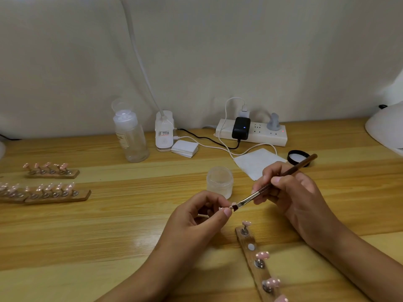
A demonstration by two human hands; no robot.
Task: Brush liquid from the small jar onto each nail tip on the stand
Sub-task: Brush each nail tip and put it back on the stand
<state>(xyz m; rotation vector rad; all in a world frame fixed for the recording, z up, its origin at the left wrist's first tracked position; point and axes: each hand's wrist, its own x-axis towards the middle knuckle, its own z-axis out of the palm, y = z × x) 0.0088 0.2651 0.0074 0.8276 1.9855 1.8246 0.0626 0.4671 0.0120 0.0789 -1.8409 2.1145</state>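
L hand grip pinched nail tip; R hand grip held brush, bristles touching tip. Small jar uncapped, just behind. Stand on counter.

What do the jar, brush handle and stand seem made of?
The jar looks like frosted translucent plastic: cloudy walls. The brush handle seems varnished wood: dark brown, slight sheen. The stand is probably wood: brown, visible grain.
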